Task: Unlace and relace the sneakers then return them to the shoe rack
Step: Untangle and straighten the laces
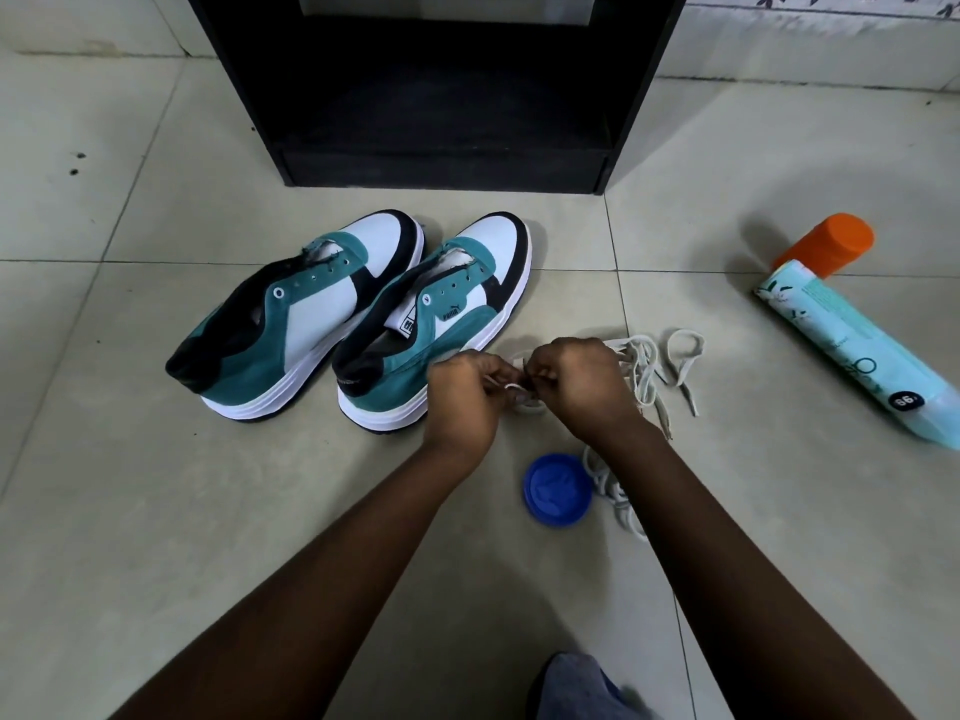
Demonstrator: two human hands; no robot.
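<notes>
Laces point(641, 363) lie loose on the floor under and right of both hands; left hand point(460, 402) and right hand point(582, 387) each pinch one strand between them; two unlaced sneakers point(431, 324) stand just left, nearer the left hand, toes pointing away toward the one black shoe rack point(441, 96) beyond.

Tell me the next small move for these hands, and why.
Probably free one lace end and carry it to the nearer sneaker. Both sneakers sit with bare eyelets, while the left hand and right hand pinch a tangled white lace beside it.
</notes>
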